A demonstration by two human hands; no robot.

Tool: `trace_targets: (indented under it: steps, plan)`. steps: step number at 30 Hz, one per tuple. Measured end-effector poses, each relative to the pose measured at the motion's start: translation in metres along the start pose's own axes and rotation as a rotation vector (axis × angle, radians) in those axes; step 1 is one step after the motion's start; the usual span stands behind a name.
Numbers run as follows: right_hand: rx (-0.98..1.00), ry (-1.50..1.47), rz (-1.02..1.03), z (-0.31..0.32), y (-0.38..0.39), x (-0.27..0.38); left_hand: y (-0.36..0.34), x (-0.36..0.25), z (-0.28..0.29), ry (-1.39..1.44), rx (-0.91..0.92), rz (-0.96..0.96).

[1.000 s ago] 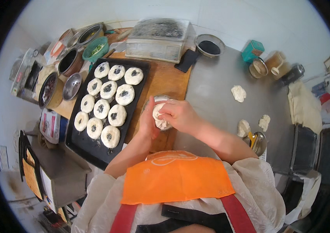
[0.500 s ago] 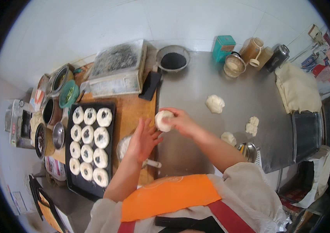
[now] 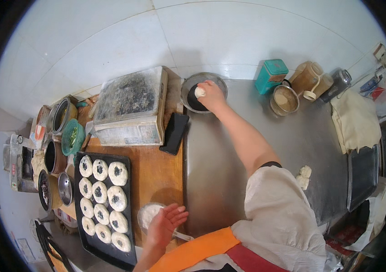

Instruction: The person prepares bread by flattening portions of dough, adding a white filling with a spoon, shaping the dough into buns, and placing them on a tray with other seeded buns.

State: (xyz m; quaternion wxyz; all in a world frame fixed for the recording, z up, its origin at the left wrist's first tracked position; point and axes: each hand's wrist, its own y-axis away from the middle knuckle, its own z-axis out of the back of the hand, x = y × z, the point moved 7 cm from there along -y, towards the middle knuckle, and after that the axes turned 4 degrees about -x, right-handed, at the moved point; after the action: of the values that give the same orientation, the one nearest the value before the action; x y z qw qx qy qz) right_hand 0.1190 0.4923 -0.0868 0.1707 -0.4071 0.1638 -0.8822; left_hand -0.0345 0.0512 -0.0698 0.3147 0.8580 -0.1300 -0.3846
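At the back, my right hand (image 3: 213, 97) reaches over a metal bowl (image 3: 218, 81) of black, seed-like grains (image 3: 193, 100). Its fingers are closed on a round of white dough (image 3: 199, 92), which is down at the grains; whether it touches them I cannot tell. My left hand (image 3: 166, 223), palm up and fingers stretched, holds nothing. Under and beside it is a bowl of white powder (image 3: 149, 215) with a handle sticking out to the right. To the left lies a black baking tray (image 3: 110, 255) with rows of dough rounds (image 3: 100, 192), many with black grains on top.
A lump of dough (image 3: 303, 177) lies on the steel table (image 3: 247, 131) to the right. A phone (image 3: 174, 133) rests beside a large dusty box (image 3: 131, 102). A green tin (image 3: 271, 76), a small metal pot (image 3: 285, 100) and bottles stand at the back right. Several bowls crowd the far left.
My right hand has carried the dough round from near my left hand forward to the bowl of black grains. My left hand has dropped back toward me. The view has shifted.
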Motion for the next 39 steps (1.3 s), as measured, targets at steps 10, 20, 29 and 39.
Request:
trace_targets:
  steps: [10, 20, 29, 39]
  plan:
    - [0.118, -0.297, -0.279, -0.033, -0.017, -0.021, -0.023, -0.009, 0.008, -0.033, -0.008, -0.002]
    - [-0.250, -1.535, -0.662, 0.135, 0.061, -0.107, -0.028, -0.007, -0.006, -0.128, -0.015, -0.025]
    - [-0.340, 0.466, -0.326, 0.250, 0.076, -0.218, -0.022, 0.009, -0.029, -0.175, -0.093, 0.019]
    - [-0.400, -0.626, -0.749, 0.261, 0.093, -0.213, 0.002, 0.007, -0.056, -0.213, -0.019, -0.012]
